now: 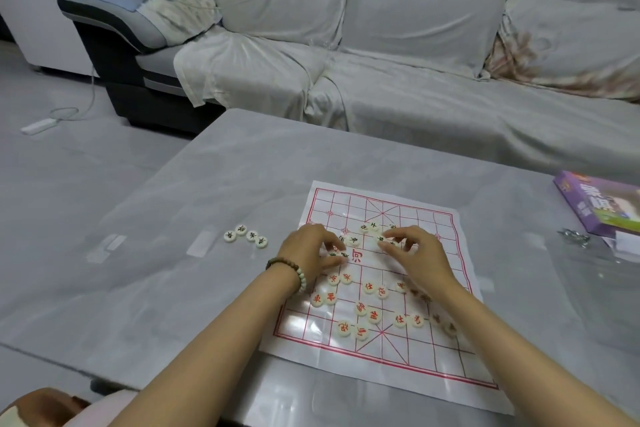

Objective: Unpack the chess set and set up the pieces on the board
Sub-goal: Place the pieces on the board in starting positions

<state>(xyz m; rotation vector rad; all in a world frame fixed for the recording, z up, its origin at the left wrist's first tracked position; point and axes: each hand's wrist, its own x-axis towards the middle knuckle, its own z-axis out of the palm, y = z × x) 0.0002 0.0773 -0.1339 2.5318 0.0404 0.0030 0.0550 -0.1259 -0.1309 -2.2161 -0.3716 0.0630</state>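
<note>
A white paper board (429,218) with a red grid lies on the grey table (242,166). Several round white pieces with red or black characters are scattered over it, such as a red one (369,287). Off the board to the left lie several black-marked pieces (246,237) in a short row. My left hand (308,250), with bead bracelets on the wrist, rests over the board's left middle, fingertips on pieces there. My right hand (415,253) is over the centre, thumb and forefinger pinching a piece (381,238).
A purple game box (599,204) lies at the table's right edge beside a clear plastic bag (609,274). A grey covered sofa (415,62) runs behind the table. A white power strip (34,126) lies on the floor at the left.
</note>
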